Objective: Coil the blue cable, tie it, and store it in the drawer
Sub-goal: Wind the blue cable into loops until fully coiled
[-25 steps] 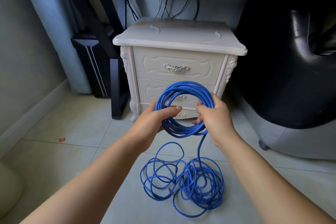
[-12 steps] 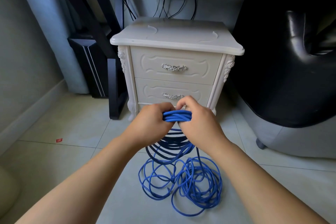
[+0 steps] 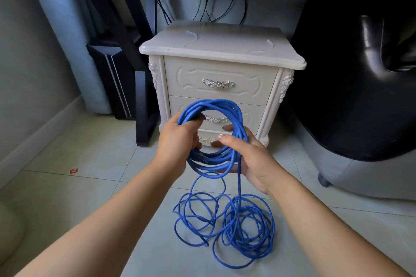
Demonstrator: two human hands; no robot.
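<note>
A blue cable is partly wound into an upright coil (image 3: 225, 105) held in front of a white nightstand (image 3: 221, 49). My left hand (image 3: 177, 139) grips the coil's left side, fingers curled round the strands. My right hand (image 3: 245, 155) lies against the coil's lower right with fingers fairly straight; one strand runs down past its palm. The rest of the cable lies in loose tangled loops (image 3: 227, 225) on the floor below. Both drawers are closed: the upper drawer (image 3: 218, 74) and the lower drawer (image 3: 254, 117), partly hidden behind the coil.
A black desk leg (image 3: 144, 101) stands left of the nightstand and a black chair (image 3: 351, 96) fills the right. Dark cords (image 3: 209, 7) hang behind the nightstand. A small red scrap (image 3: 73, 171) lies on the pale tiled floor at left.
The hands, pressed together on a flattened bundle half a second ago, have parted. The coil stands open as a ring again, and my right hand has dropped to its lower right side.
</note>
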